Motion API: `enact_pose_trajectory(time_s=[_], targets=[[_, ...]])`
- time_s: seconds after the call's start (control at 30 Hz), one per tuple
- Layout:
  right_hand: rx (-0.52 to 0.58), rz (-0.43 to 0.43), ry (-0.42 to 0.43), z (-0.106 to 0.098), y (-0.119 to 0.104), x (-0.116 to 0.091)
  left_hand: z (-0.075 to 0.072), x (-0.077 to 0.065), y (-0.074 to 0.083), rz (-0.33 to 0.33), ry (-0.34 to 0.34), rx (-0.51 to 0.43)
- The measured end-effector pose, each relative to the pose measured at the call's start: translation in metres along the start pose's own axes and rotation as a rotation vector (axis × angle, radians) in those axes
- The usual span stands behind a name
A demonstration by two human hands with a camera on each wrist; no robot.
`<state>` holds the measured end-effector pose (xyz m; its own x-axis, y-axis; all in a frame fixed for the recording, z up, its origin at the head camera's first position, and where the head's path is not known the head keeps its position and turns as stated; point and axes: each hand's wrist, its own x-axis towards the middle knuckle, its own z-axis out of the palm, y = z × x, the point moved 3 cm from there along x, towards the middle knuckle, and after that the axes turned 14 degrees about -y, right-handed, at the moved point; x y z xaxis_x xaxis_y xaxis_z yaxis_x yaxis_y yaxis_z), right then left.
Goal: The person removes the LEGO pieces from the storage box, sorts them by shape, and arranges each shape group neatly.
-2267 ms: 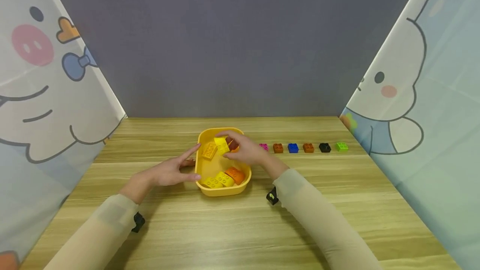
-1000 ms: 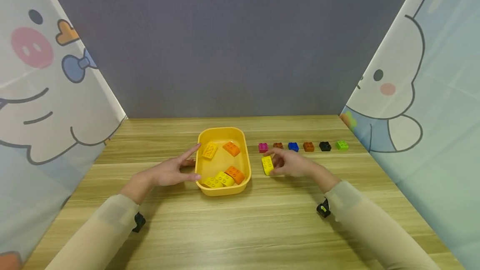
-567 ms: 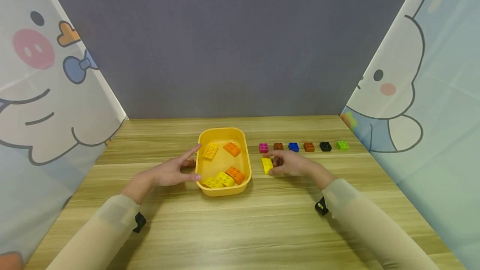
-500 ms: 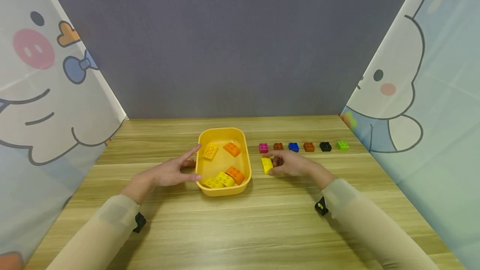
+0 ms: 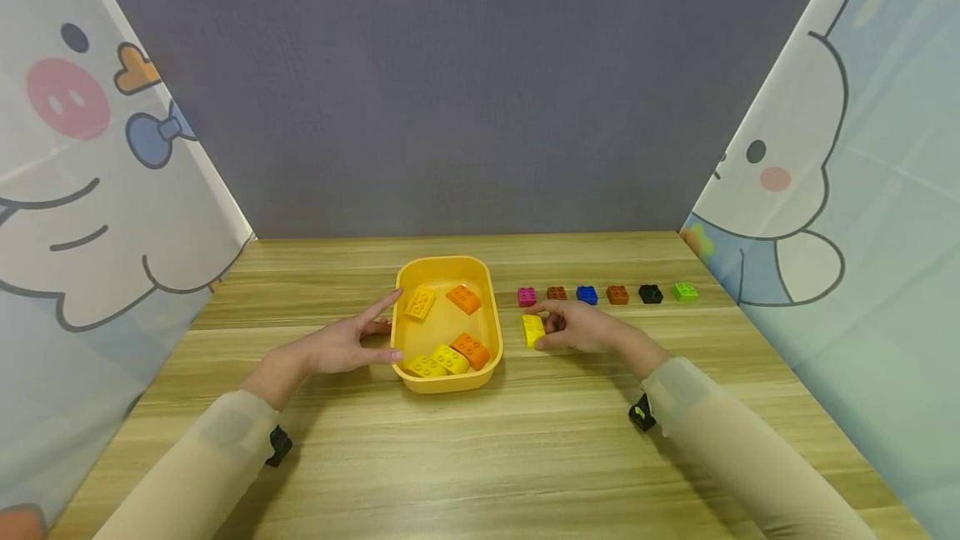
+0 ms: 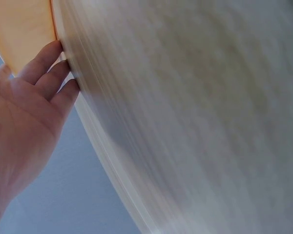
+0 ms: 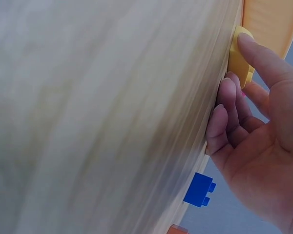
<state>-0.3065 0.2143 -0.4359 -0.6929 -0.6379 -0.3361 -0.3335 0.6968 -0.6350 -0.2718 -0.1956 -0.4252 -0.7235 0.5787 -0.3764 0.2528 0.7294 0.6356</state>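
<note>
My right hand point(image 5: 581, 327) pinches a yellow building brick point(image 5: 533, 330) between thumb and fingers, low at the tabletop just right of the yellow tray point(image 5: 447, 385). In the right wrist view the thumb lies along one end of the yellow brick point(image 7: 240, 58), and the other fingers curl beneath. My left hand point(image 5: 341, 343) is spread against the tray's left side, thumb and index fingertip at its rim. The left wrist view shows those fingers straight against the orange-yellow wall of the tray point(image 6: 24, 29). Inside the tray lie several yellow and orange bricks point(image 5: 471, 350).
Behind my right hand runs a row of small bricks: pink point(image 5: 527, 297), brown point(image 5: 557, 293), blue point(image 5: 587, 295), another brown point(image 5: 618, 295), black point(image 5: 651, 294) and lime green point(image 5: 686, 292). A grey panel point(image 5: 465, 90) closes off the table's point(image 5: 450, 465) back.
My right hand has lifted the yellow brick out of the tray and brought it rightward, down to the table in front of the pink brick. My left hand has stayed at the tray.
</note>
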Motion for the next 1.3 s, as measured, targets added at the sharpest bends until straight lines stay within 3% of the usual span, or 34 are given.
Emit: enact_pose_trajectory(time_s=[0.3,0.53,0.7,0.93,1.13,1.3], targets=[[-0.010,-0.007,0.016,-0.002,0.001,-0.002,0.000,0.000,-0.001,-0.006,0.002,0.015],[-0.048,-0.056,0.124,-0.009,-0.005,-0.008,0.000,0.000,0.000,-0.008,0.001,0.009],[-0.037,-0.105,0.204,-0.013,-0.022,-0.010,0.000,-0.001,0.002,-0.011,0.001,0.010],[-0.058,-0.225,0.235,-0.013,-0.055,0.003,0.001,-0.001,0.001,-0.008,0.000,-0.006],[-0.110,-0.369,0.203,-0.004,-0.088,0.025,0.001,0.000,0.001,-0.001,0.000,-0.005],[-0.136,-0.450,0.065,0.009,-0.113,0.048,0.001,0.000,0.000,0.004,0.000,-0.012]])
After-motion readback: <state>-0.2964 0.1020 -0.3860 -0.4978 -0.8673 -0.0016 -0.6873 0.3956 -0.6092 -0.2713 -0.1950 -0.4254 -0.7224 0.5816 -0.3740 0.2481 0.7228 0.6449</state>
